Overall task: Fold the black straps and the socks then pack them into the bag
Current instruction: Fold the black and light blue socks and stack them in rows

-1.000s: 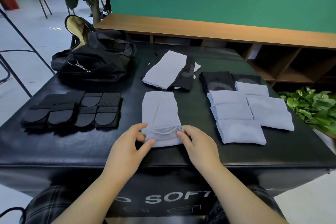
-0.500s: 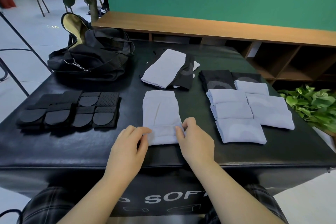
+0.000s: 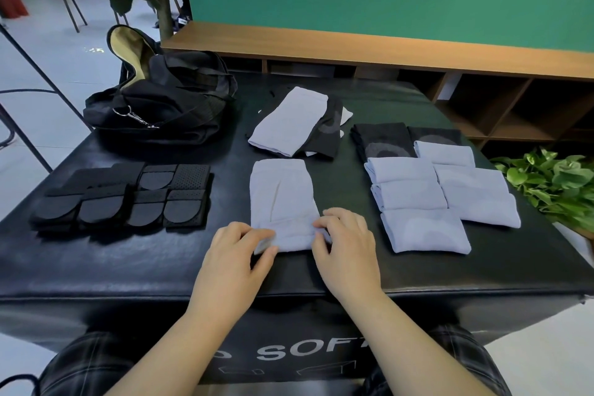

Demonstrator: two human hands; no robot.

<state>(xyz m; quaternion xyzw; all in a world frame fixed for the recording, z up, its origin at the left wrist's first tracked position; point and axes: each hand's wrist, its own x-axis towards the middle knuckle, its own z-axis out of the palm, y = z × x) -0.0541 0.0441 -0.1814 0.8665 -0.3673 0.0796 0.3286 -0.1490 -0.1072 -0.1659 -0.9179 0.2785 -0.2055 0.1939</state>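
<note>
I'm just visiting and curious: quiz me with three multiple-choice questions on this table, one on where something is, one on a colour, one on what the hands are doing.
1. Where is the bag?
A. far left of the table
B. near right
C. on the floor

2. What colour is the sock under the hands?
A. red
B. pale blue-grey
C. green

3. What are the left hand and right hand doing?
A. resting apart from the sock
B. holding the bag
C. gripping the sock's near end

Answers: 1 A, it sits behind the black straps. 2 B, pale like the folded socks. 3 C, fingers of both curl on its near edge.
</note>
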